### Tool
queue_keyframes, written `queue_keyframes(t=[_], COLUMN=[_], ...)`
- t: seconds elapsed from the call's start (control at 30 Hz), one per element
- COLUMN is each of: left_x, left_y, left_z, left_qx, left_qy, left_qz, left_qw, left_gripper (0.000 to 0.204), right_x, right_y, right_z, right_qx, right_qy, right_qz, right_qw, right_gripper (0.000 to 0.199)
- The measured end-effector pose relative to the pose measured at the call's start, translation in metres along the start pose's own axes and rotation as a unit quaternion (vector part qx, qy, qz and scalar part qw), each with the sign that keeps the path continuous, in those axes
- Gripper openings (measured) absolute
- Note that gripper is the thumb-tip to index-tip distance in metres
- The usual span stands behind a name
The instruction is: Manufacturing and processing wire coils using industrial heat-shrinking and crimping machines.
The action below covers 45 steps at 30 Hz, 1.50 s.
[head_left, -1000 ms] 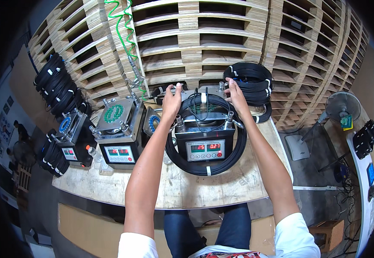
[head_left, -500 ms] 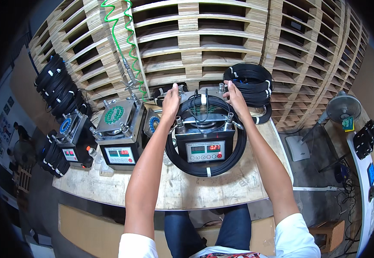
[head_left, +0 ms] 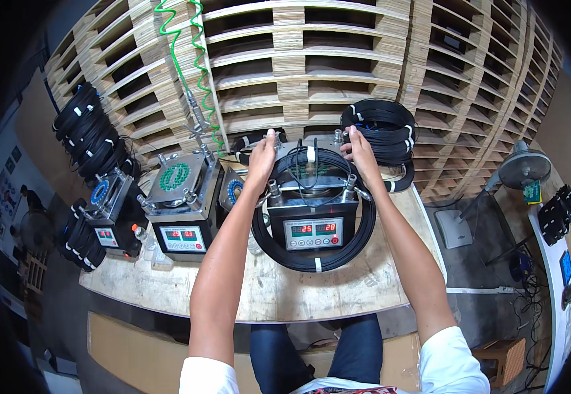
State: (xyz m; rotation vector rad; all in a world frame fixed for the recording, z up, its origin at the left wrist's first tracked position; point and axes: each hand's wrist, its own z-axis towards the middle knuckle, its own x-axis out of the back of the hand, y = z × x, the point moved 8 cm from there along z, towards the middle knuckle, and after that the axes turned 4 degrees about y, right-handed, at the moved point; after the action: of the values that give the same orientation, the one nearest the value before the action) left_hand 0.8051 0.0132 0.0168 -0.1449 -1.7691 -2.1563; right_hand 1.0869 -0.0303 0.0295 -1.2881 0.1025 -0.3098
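Observation:
A box-shaped polishing machine (head_left: 277, 226) with a metal top and a lit digital panel (head_left: 314, 234) stands before me. A coil of black cable (head_left: 319, 264), bound with white ties, hangs around its front and sides. My left hand (head_left: 262, 161) is at the machine's far left corner, fingers stretched up next to a metal knob. Across from it, my right hand (head_left: 362, 156) is beside the far right knob (head_left: 338, 136), thumb and fingers apart. Neither hand visibly grips anything; some fingertips are partly hidden. Thin cable loops rise over the top plate, between my hands.
Two similar machines (head_left: 181, 210) (head_left: 107, 213) stand to the left, with a clear bottle (head_left: 146, 241) between them. More black cable coils (head_left: 380, 128) are stacked behind right and far left (head_left: 88, 131). Wooden pallets (head_left: 292, 69) rise behind the bench (head_left: 167, 289). A fan (head_left: 525, 165) stands at right.
The red digits on the machine panels have changed, with more digits lit now. My right hand's fingers have shifted slightly; my left hand has hardly moved.

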Motion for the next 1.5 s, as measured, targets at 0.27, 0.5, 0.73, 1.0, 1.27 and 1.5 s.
queue_keyframes(t=[0.27, 0.5, 0.73, 1.0, 1.27, 1.5], left_x=[-0.005, -0.004, -0.009, -0.003, -0.001, -0.004], left_y=[-0.004, 0.0, 0.006, 0.005, 0.009, 0.01], left_z=[0.0, 0.0, -0.003, -0.004, -0.007, -0.006], left_qx=[0.037, 0.004, -0.005, 0.014, 0.011, -0.008], left_qy=[-0.017, -0.015, -0.024, 0.015, 0.009, -0.01], left_qz=[-0.019, -0.008, -0.02, 0.018, 0.036, 0.005], left_qw=[0.999, 1.0, 1.0, 1.0, 0.999, 1.0], left_gripper=[0.081, 0.08, 0.082, 0.084, 0.083, 0.084], right_x=[0.003, -0.002, 0.005, 0.001, -0.002, -0.003], right_y=[0.007, 0.001, 0.005, 0.002, 0.003, 0.001], right_z=[0.008, 0.004, 0.007, 0.004, 0.005, 0.006], right_qx=[0.039, 0.033, 0.018, 0.029, 0.032, 0.045], right_qy=[-0.01, -0.032, -0.017, -0.025, -0.042, -0.033], right_qz=[-0.02, 0.008, -0.022, -0.045, -0.017, -0.034], right_qw=[0.999, 0.999, 0.999, 0.998, 0.998, 0.998], right_gripper=[0.06, 0.061, 0.068, 0.067, 0.063, 0.062])
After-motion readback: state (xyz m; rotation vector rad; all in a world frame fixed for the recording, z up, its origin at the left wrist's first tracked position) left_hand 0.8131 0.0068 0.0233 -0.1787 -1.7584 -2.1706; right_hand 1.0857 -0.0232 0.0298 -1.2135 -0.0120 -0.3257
